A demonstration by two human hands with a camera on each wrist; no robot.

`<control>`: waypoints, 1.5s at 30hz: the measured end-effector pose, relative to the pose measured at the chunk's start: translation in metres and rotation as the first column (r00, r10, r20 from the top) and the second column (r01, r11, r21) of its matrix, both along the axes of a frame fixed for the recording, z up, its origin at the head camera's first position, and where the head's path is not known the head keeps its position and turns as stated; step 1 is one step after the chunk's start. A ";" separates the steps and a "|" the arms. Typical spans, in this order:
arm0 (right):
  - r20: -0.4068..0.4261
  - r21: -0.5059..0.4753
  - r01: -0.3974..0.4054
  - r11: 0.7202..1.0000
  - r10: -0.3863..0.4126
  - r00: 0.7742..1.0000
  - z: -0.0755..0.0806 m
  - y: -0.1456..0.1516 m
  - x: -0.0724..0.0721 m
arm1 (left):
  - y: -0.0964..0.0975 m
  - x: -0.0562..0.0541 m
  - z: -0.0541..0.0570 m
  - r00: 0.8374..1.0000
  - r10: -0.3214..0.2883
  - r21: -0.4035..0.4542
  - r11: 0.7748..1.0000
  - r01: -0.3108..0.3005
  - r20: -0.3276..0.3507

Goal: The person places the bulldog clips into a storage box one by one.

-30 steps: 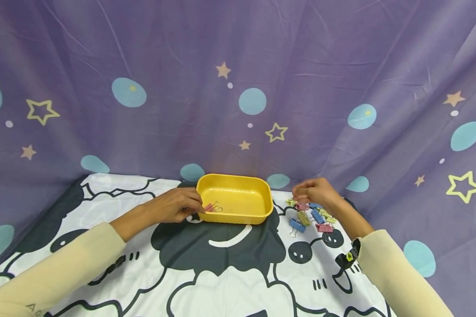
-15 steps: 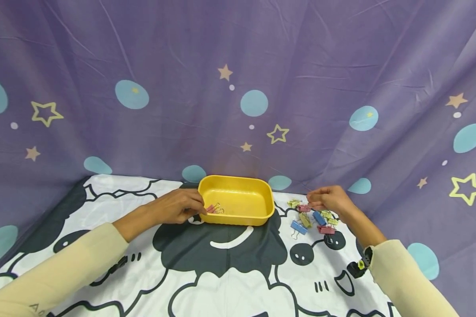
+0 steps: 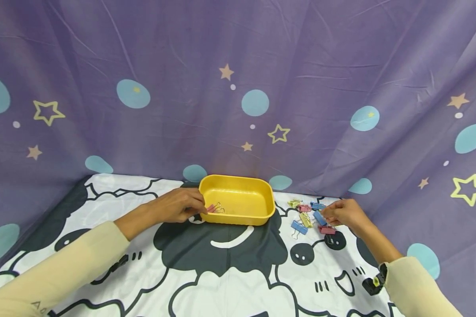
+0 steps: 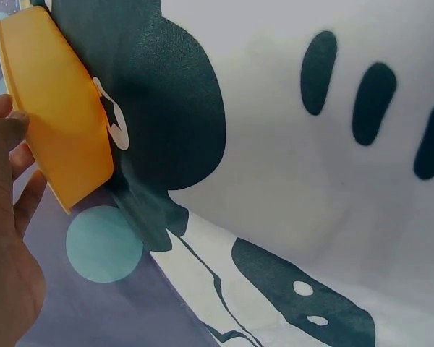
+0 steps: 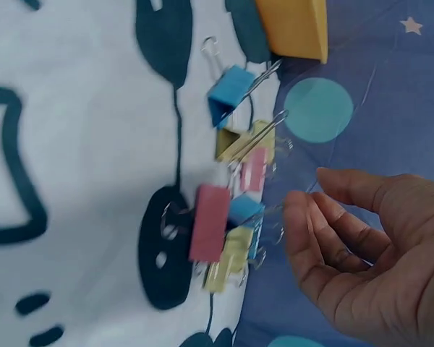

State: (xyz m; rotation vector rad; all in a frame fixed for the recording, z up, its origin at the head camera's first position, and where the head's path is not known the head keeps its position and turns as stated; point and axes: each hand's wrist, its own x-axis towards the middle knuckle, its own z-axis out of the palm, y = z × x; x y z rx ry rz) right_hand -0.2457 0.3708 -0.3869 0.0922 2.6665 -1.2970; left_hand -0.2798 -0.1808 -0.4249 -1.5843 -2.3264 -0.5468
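In the head view my left hand (image 3: pixel 179 205) grips the left rim of a yellow plastic tray (image 3: pixel 238 219); the left wrist view shows the fingers (image 4: pixel 20 160) at the tray's edge. Inside the tray, by my left fingertips, lies a pink binder clip (image 3: pixel 211 208) with wire handles. My right hand (image 3: pixel 347 213) is over the right side of a loose group of binder clips, fingers bent and holding nothing. Closest to its fingertips in the head view is a blue binder clip (image 3: pixel 319 218). A pink binder clip (image 5: pixel 210 223) and a yellow binder clip (image 5: pixel 230 260) lie nearby.
More clips lie toward the tray, among them a blue binder clip (image 3: pixel 299 227) and a yellow binder clip (image 3: pixel 306 220). All rest on a white and black patterned cloth (image 3: pixel 230 290). Behind the table's far edge hangs a purple curtain (image 3: pixel 190 110).
My right hand has moved right and down over the clips, uncovering a blue clip at the back. My left hand keeps its hold on the tray. The head view has shifted slightly.
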 end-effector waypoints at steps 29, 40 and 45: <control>0.038 0.038 0.100 0.994 -0.101 0.994 -0.020 0.030 0.029 | -0.002 0.000 0.000 1.000 -0.006 0.035 0.999 0.005 0.013; 0.188 -0.228 0.103 0.968 -0.060 0.980 -0.018 0.041 0.025 | -0.001 0.000 -0.001 1.000 -0.002 0.031 1.000 0.001 0.017; 0.244 -0.266 0.074 0.961 -0.007 0.970 -0.016 0.046 0.023 | -0.003 -0.001 -0.001 1.000 -0.005 0.039 0.999 0.005 0.003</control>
